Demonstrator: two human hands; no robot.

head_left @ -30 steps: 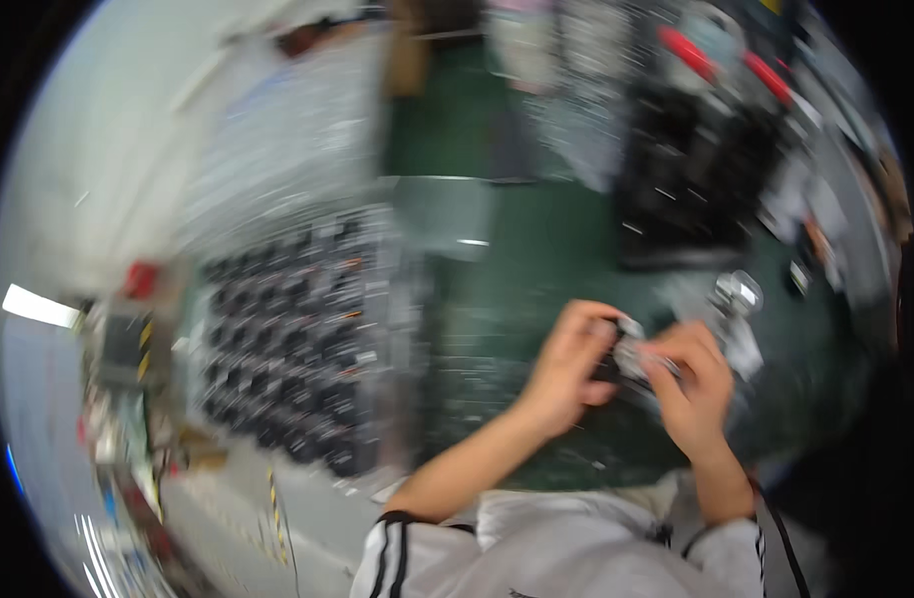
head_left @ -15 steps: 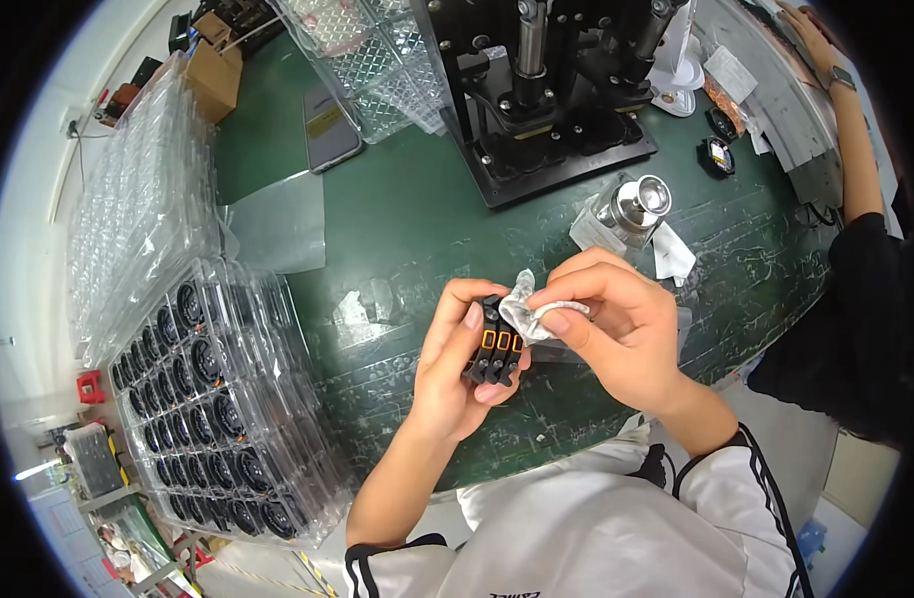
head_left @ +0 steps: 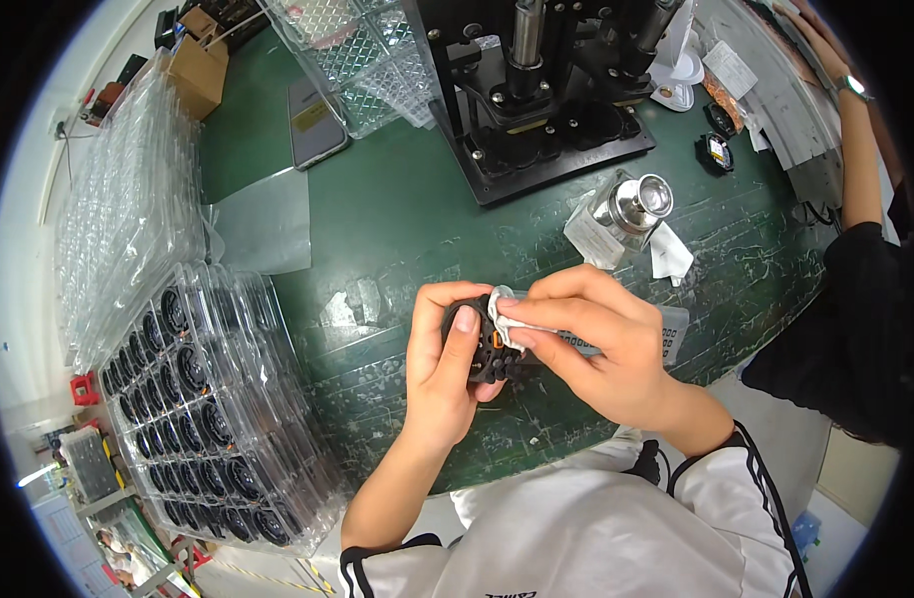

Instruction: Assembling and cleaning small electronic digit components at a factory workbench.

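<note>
Over the front of the green table, my left hand (head_left: 437, 379) is closed around a small stack of round black plastic parts (head_left: 485, 364). A bit of orange shows on their edge. Between thumb and fingers, my right hand (head_left: 611, 344) pinches a crumpled white wiping cloth (head_left: 503, 317), which is pressed against the side of the parts. The cloth and my fingers hide much of the stack. Partly behind my right hand lies a clear plastic piece with dark slots (head_left: 674, 334).
Trays of black round parts (head_left: 213, 424) stand at left, near stacked clear trays (head_left: 128, 219). A phone (head_left: 315, 125) lies farther back. Beyond my hands are a black press fixture (head_left: 566, 149), a metal pump bottle (head_left: 641, 204) and white paper (head_left: 670, 254). Another person's arm (head_left: 857, 149) rests at right.
The stack has turned in my left hand, so its orange rectangles are mostly out of sight. My right hand and the cloth have shifted left, closer over the parts.
</note>
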